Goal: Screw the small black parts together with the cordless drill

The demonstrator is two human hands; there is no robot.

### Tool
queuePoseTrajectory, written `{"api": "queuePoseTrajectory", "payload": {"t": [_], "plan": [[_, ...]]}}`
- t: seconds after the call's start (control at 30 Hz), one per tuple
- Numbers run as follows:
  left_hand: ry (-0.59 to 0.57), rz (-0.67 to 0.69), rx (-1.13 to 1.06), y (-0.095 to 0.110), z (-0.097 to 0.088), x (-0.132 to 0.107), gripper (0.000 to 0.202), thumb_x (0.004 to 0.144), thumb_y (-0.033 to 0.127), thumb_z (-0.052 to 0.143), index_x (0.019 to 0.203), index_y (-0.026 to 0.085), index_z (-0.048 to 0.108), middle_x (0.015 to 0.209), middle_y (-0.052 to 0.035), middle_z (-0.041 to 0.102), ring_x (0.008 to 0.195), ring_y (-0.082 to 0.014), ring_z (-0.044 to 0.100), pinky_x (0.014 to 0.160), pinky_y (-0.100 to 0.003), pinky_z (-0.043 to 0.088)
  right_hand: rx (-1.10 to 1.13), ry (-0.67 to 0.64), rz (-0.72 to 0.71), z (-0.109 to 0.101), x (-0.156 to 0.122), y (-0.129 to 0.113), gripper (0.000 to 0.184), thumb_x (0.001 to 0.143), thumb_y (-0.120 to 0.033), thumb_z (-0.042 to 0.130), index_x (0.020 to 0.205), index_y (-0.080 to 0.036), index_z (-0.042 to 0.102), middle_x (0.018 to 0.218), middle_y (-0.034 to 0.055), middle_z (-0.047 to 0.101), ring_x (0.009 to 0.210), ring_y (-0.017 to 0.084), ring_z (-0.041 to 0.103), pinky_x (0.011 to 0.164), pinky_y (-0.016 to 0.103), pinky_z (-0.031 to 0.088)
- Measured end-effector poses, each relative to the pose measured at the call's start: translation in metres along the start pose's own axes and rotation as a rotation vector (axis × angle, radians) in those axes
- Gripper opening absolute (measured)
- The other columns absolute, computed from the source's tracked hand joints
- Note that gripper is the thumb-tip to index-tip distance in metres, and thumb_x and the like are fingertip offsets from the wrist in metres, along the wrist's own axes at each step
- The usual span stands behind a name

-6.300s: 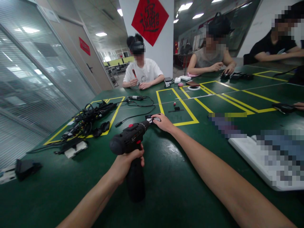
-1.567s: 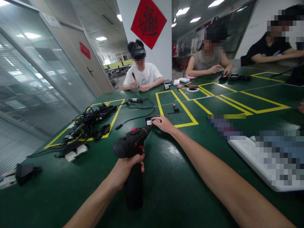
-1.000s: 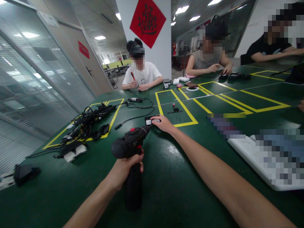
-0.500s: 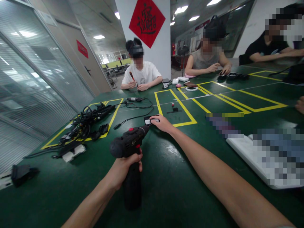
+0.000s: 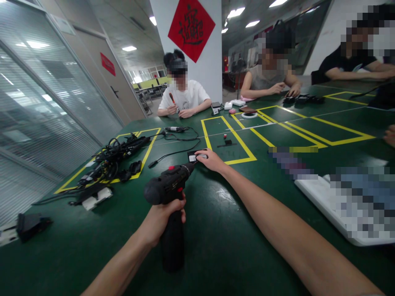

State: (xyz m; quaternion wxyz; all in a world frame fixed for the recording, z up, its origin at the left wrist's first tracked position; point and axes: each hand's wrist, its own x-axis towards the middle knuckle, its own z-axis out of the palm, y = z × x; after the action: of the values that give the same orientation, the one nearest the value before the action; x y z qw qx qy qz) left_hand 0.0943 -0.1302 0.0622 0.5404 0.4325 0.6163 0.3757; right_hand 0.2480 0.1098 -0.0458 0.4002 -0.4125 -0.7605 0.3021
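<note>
Near the front edge of the dark green table (image 5: 216,246), the left hand (image 5: 163,218) is wrapped tight around the handle of a black power drill with small red buttons (image 5: 168,193). Its fingers are curled all the way around the grip. The drill's tip points away, toward a small black part with a white label (image 5: 195,156) that lies flat on the table, just outside the near left corner of a yellow tape box (image 5: 228,139). The right hand (image 5: 212,160) reaches far out and rests on that small part, with its fingers lying flat on top and pressing it down, not closed around it. The label is too small to read. Over by the left edge of the table sits a messy pile of black cables (image 5: 114,158), and a white and black block (image 5: 94,199) lies close to it. At the far edge, other people sit with their own hands busy. Behind them, a red diamond-shaped paper with a big black Chinese sign (image 5: 191,24) hangs on a white pillar. Its writing is too swirly to make out.
</note>
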Motion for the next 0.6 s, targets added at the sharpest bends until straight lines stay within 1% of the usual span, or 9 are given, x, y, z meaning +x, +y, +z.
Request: {"api": "queuePoseTrajectory", "payload": {"t": [0.17, 0.3, 0.43, 0.6], "plan": [[-0.009, 0.016, 0.026, 0.0, -0.0003, 0.001, 0.03, 0.073, 0.035, 0.066, 0.092, 0.014, 0.057, 0.06, -0.0002, 0.06, 0.054, -0.0138, 0.052, 0.057, -0.026, 0.037, -0.007, -0.006, -0.008, -0.0008, 0.0002, -0.0002, 0.032, 0.09, -0.032, 0.06, 0.117, -0.022, 0.074, 0.113, 0.0083, 0.063, 0.096, 0.02, 0.06, 0.095, 0.032, 0.043], [-0.001, 0.041, -0.002, 0.0022, 0.0018, 0.0001, 0.03, 0.071, 0.033, 0.068, 0.091, 0.014, 0.058, 0.064, 0.0006, 0.059, 0.053, -0.0133, 0.054, 0.057, -0.026, 0.038, -0.007, -0.012, -0.017, -0.001, 0.0006, 0.0016, 0.031, 0.091, -0.032, 0.06, 0.117, -0.022, 0.073, 0.113, 0.0079, 0.063, 0.103, 0.02, 0.059, 0.099, 0.032, 0.041], [0.008, 0.029, -0.005, 0.0037, 0.003, -0.0007, 0.03, 0.07, 0.034, 0.068, 0.09, 0.014, 0.058, 0.06, 0.0009, 0.058, 0.052, -0.014, 0.053, 0.056, -0.026, 0.038, -0.007, -0.021, -0.019, -0.0014, 0.0008, 0.0037, 0.032, 0.091, -0.034, 0.06, 0.118, -0.023, 0.073, 0.113, 0.0075, 0.064, 0.105, 0.021, 0.058, 0.101, 0.033, 0.04], [-0.007, 0.036, 0.003, 0.0025, 0.0022, 0.0002, 0.029, 0.07, 0.033, 0.067, 0.09, 0.015, 0.058, 0.056, 0.0006, 0.058, 0.053, -0.0147, 0.053, 0.056, -0.026, 0.038, -0.006, -0.022, -0.022, -0.0021, 0.0006, 0.0037, 0.033, 0.091, -0.035, 0.06, 0.119, -0.024, 0.073, 0.116, 0.0083, 0.064, 0.107, 0.022, 0.057, 0.102, 0.035, 0.039]]}}
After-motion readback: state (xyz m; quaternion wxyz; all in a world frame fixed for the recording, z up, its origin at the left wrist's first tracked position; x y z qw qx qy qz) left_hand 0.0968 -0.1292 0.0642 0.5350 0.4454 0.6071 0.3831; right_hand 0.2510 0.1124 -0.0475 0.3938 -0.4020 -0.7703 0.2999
